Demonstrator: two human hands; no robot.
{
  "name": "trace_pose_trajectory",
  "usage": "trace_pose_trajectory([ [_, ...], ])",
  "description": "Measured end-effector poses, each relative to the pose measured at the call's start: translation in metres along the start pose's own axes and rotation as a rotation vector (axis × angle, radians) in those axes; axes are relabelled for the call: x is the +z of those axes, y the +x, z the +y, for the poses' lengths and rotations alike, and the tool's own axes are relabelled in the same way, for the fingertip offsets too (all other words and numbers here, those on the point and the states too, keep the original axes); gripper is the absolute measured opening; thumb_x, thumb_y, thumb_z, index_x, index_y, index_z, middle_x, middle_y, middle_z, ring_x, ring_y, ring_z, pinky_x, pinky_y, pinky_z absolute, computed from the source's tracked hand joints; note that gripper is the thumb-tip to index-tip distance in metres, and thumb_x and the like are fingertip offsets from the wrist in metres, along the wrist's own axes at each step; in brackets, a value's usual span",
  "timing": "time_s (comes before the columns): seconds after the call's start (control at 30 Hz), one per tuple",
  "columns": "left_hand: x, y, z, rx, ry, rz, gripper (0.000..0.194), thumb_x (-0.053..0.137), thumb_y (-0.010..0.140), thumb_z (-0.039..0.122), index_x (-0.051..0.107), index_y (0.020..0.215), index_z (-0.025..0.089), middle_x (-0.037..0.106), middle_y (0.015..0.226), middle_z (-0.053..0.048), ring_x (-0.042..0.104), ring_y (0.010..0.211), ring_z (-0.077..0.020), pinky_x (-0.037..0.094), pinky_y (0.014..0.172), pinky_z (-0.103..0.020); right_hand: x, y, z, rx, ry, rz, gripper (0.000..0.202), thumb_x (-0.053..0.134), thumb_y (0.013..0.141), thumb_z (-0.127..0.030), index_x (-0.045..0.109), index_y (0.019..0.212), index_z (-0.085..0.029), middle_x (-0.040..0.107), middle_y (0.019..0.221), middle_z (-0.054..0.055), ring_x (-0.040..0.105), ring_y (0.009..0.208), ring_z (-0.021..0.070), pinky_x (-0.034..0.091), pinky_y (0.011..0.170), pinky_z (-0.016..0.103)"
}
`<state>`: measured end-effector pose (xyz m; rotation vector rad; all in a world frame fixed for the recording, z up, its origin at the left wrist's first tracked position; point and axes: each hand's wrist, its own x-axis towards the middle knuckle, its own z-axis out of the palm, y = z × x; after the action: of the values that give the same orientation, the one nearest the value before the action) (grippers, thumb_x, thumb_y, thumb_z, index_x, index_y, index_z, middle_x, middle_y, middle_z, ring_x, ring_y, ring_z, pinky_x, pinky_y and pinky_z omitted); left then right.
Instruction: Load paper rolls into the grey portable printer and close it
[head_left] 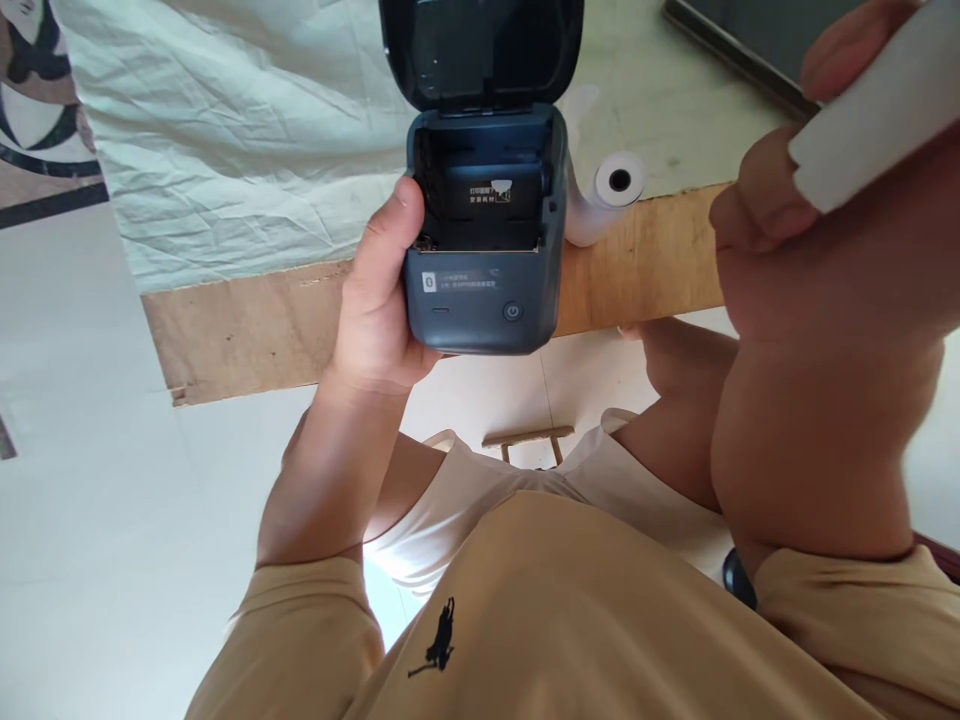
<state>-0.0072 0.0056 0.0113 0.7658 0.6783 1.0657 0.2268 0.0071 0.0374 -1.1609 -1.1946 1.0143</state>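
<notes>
My left hand (pixel 382 290) is closed around the side of a dark blue label printer (pixel 480 310), thumb on its left edge. The printer's lid (pixel 484 55) is swung up, and its paper bay looks bare, with white print on the inner wall. At the upper right, my right hand (pixel 780 210) is closed on white paper (pixel 877 120) with an uneven end, partly cut off by the frame edge. Just right of the printer, a white paper roll (pixel 592 210) with a dark core hole rests by the table edge, partly hidden behind the printer.
A pale green cloth (pixel 247 130) covers the table, leaving a wooden edge strip (pixel 255 330) exposed. A dark flat device (pixel 750 40) lies at the back right, near my right hand. Under the table edge are my legs and a small wooden frame (pixel 529 437) on the floor.
</notes>
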Motion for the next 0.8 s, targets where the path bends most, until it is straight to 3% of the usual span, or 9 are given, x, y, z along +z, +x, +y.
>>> trace_pose_trajectory([
  [0.03, 0.0, 0.0, 0.0, 0.002, -0.006, 0.015, 0.043, 0.038, 0.095, 0.052, 0.071, 0.102, 0.025, 0.075, 0.102, -0.003, 0.061, 0.125, -0.0257, 0.059, 0.094, -0.037, -0.001, 0.001, 0.004, 0.024, 0.12, 0.053, 0.046, 0.077, 0.06, -0.057, 0.06, 0.087, -0.024, 0.055, 0.087, -0.004, 0.046, 0.053, 0.001, 0.026, 0.039, 0.02],
  [0.1, 0.0, 0.0, 0.0, -0.004, -0.004, 0.007, 0.047, 0.036, 0.095, 0.056, 0.072, 0.098, 0.026, 0.075, 0.103, -0.003, 0.063, 0.123, -0.0264, 0.06, 0.093, -0.038, 0.002, 0.001, 0.008, -0.036, 0.194, 0.202, 0.035, 0.078, 0.063, -0.044, 0.059, 0.083, -0.023, 0.046, 0.072, -0.005, 0.037, 0.047, 0.0002, 0.02, 0.037, 0.02],
  [0.13, 0.0, 0.0, -0.001, -0.012, 0.001, -0.006, 0.049, 0.035, 0.095, 0.057, 0.073, 0.097, 0.026, 0.075, 0.102, -0.004, 0.063, 0.123, -0.0275, 0.06, 0.092, -0.039, 0.005, 0.0, 0.009, -0.111, 0.146, 0.296, 0.027, 0.075, 0.068, -0.036, 0.06, 0.085, -0.022, 0.044, 0.069, -0.004, 0.037, 0.048, 0.0013, 0.018, 0.037, 0.019],
  [0.2, -0.001, 0.0, -0.004, -0.011, 0.022, -0.015, 0.053, 0.034, 0.093, 0.06, 0.074, 0.099, 0.027, 0.075, 0.102, -0.005, 0.063, 0.122, -0.0303, 0.061, 0.089, -0.041, 0.014, -0.002, 0.009, -0.145, 0.028, 0.33, 0.012, 0.067, 0.074, -0.025, 0.059, 0.081, -0.019, 0.048, 0.069, -0.001, 0.038, 0.048, 0.0035, 0.024, 0.037, 0.022],
  [0.3, -0.002, 0.001, -0.009, 0.025, 0.078, 0.056, 0.055, 0.036, 0.09, 0.064, 0.073, 0.104, 0.026, 0.074, 0.112, -0.006, 0.064, 0.119, -0.0324, 0.06, 0.088, -0.042, 0.022, -0.002, 0.01, -0.24, -0.033, 0.289, 0.013, 0.07, 0.075, -0.025, 0.058, 0.077, -0.02, 0.047, 0.066, -0.002, 0.036, 0.043, 0.0031, 0.027, 0.035, 0.023],
  [0.4, -0.001, -0.001, -0.01, 0.02, 0.106, 0.111, 0.048, 0.044, 0.089, 0.063, 0.072, 0.103, 0.026, 0.072, 0.119, -0.006, 0.065, 0.117, -0.0296, 0.056, 0.098, -0.042, 0.023, -0.004, 0.01, -0.283, -0.004, 0.258, 0.021, 0.077, 0.073, -0.037, 0.063, 0.077, -0.022, 0.046, 0.067, -0.003, 0.039, 0.045, 0.0025, 0.03, 0.036, 0.021],
  [0.57, 0.001, -0.006, -0.005, -0.012, 0.055, 0.033, 0.026, 0.054, 0.09, 0.048, 0.068, 0.097, 0.028, 0.073, 0.115, -0.003, 0.066, 0.117, -0.0279, 0.054, 0.101, -0.043, 0.03, -0.011, 0.001, -0.187, -0.075, 0.22, 0.035, 0.073, 0.072, -0.054, 0.062, 0.075, -0.02, 0.047, 0.067, -0.003, 0.044, 0.051, 0.0026, 0.034, 0.042, 0.02],
  [0.7, -0.002, -0.007, -0.005, 0.015, 0.061, 0.018, 0.026, 0.064, 0.086, 0.044, 0.067, 0.102, 0.024, 0.073, 0.115, -0.004, 0.064, 0.121, -0.0277, 0.054, 0.103, -0.039, 0.024, -0.007, 0.004, -0.298, -0.234, 0.212, 0.04, 0.067, 0.078, -0.058, 0.067, 0.088, -0.019, 0.055, 0.078, 0.003, 0.049, 0.059, 0.0058, 0.035, 0.049, 0.025],
  [0.8, -0.003, -0.005, -0.007, 0.029, 0.076, 0.021, 0.029, 0.063, 0.087, 0.044, 0.065, 0.105, 0.022, 0.073, 0.114, -0.004, 0.064, 0.121, -0.0269, 0.056, 0.102, -0.039, 0.009, 0.0, 0.014, -0.383, -0.419, 0.074, 0.037, 0.068, 0.081, -0.049, 0.068, 0.104, -0.02, 0.059, 0.089, 0.002, 0.053, 0.078, 0.0066, 0.037, 0.06, 0.021],
])
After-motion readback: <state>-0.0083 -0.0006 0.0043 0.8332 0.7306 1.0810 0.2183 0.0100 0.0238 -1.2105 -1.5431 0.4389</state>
